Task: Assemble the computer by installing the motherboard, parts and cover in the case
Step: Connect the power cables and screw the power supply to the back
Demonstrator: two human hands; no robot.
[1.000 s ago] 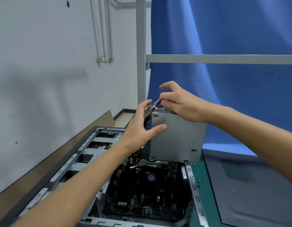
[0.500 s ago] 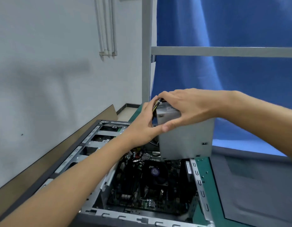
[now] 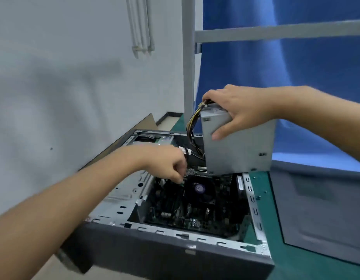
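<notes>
An open grey computer case point(image 3: 169, 253) lies on its side on the green bench, with the dark motherboard point(image 3: 195, 207) and its round fan inside. My right hand point(image 3: 238, 112) grips the top corner of the grey power supply box point(image 3: 238, 150), held upright over the case's far end. A bundle of yellow and black cables point(image 3: 192, 126) hangs from the box down into the case. My left hand point(image 3: 167, 164) reaches down into the case beside the fan, its fingers curled and pinching something small; what it pinches is hidden.
The grey side cover panel point(image 3: 320, 215) lies flat on the green bench point(image 3: 264, 201) to the right of the case. A grey metal post point(image 3: 188, 63) and crossbar stand behind, with blue cloth beyond. A white wall and a brown board run along the left.
My left hand has let go of the power supply and dropped into the case. My right hand now holds the box alone, with the cable bundle hanging free.
</notes>
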